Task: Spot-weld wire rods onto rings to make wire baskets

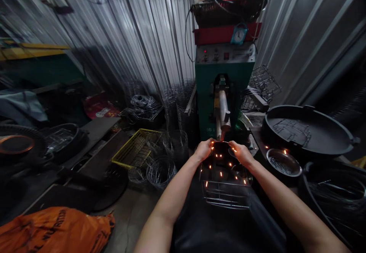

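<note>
Shiny wire rack (225, 197), parallel bars, roughly level, far edge below the welder electrode (225, 125), orange sparks (221, 174) across it

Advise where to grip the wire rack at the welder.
Probably the far rim of the wire rack, either side of the electrode, coming from the near side: it lies flat toward the person and sparks scatter over its middle, so outer corners seem safest.
</note>
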Tool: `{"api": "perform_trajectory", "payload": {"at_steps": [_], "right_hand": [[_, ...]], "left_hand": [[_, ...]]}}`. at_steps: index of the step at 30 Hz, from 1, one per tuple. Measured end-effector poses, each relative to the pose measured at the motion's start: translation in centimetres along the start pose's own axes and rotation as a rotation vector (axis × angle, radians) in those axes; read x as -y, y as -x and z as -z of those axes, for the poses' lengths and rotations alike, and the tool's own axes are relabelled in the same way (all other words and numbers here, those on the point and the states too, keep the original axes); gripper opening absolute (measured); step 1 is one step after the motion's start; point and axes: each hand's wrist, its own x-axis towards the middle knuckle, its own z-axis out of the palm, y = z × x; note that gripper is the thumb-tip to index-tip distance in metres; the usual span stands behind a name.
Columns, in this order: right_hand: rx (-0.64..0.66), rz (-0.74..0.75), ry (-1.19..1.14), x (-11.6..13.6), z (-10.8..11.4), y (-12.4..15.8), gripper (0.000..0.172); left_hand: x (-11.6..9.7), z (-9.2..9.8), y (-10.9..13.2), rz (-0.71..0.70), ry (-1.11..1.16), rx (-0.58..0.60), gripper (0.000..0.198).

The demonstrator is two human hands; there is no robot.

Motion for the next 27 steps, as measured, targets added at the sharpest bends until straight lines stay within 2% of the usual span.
{"api": "perform_trajectory", "payload": {"at_steps": [5, 10, 15, 27], "right_hand": [[-0.028, -0.012, 0.056, -0.3, -0.3, -0.1, 0.023], [-0.063, 0.007, 0.146, -0.7, -0.8, 0.0, 0.023], [-0.084, 0.033, 0.197, -0.9, -1.2, 0.0, 0.024], [-0.082, 0.028, 0.173, -1.0, -1.4, 0.2, 0.025]], "left_hand": [[0.4, 0.3, -0.2, -0.174, -0.163, 0.027, 0.033], [0.8, 0.3, -0.1, -0.175, -0.206, 0.038, 0.042], [0.8, 0.3, -0.1, -0.177, -0.242, 0.029, 0.044], [1.5, 0.5, -0.3, -0.233, -0.271, 0.044, 0.048]]}}
